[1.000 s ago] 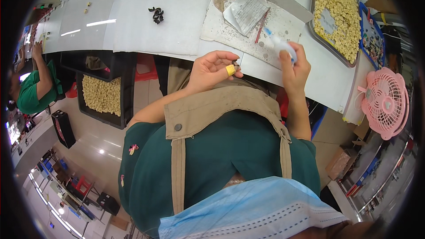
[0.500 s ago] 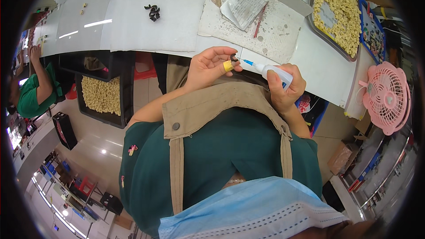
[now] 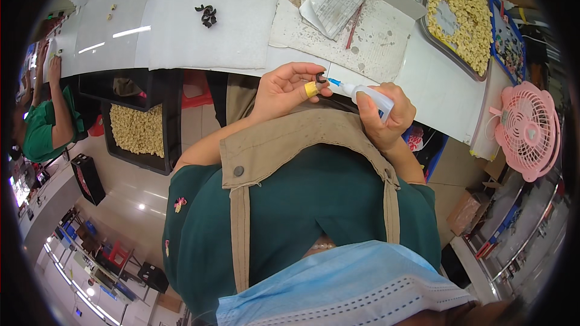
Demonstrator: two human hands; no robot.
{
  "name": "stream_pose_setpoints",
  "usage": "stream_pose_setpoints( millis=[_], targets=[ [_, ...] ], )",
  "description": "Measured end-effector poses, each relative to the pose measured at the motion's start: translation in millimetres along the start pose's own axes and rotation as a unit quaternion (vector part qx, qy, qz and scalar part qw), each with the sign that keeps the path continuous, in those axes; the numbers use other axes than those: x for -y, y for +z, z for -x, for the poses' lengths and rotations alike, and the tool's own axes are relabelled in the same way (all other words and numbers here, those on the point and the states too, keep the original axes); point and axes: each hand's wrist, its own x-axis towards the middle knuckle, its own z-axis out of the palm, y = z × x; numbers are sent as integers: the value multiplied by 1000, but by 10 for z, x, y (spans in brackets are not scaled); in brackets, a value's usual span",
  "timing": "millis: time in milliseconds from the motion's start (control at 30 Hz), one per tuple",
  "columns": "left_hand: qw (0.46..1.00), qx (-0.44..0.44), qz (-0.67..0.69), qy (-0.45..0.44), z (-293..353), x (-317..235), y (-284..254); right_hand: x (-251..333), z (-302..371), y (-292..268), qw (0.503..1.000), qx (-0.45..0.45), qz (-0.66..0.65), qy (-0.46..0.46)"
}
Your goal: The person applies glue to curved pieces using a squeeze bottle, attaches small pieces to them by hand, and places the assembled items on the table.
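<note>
Near the table's front edge, my left hand (image 3: 284,90) pinches a small dark curved piece (image 3: 320,77) between thumb and fingertips. Yellow tape (image 3: 311,89) is wrapped round the thumb of that hand. My right hand (image 3: 389,118) is closed round a white squeeze bottle (image 3: 377,98), its thumb pressed along the side. The bottle lies tilted, and its blue nozzle (image 3: 334,81) points left at the dark piece. Its thin tip is at or very close to the piece; whether they touch I cannot tell.
Small clusters of dark pieces (image 3: 206,15) lie on the white table (image 3: 181,48). Ahead sits a stained board (image 3: 377,42) with paper (image 3: 332,6) and a red stick (image 3: 355,27). At right are a tray of pale pieces (image 3: 462,18) and a pink fan (image 3: 528,133). A co-worker in green (image 3: 45,124) sits left.
My right hand has brought the bottle slightly left, so its nozzle is nearer the dark piece. My left hand has hardly moved. The co-worker's arm has shifted.
</note>
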Motion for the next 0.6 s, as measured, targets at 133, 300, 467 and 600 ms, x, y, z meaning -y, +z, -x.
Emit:
stream_pose_setpoints(
  millis=[133,300,467,600],
  targets=[
    [1000,3,-1,1,-5,1,-3,-1,-7,-8,1000,-11,-10,7],
    [1000,7,-4,1,-9,8,-2,-20,2,-8,1000,-15,-7,4],
    [1000,4,-3,10,-10,31,-15,-18,16,-26,1000,-15,-13,9],
    [1000,-1,-1,27,-8,54,-17,30,12,-57,1000,-5,-21,6]
  ],
)
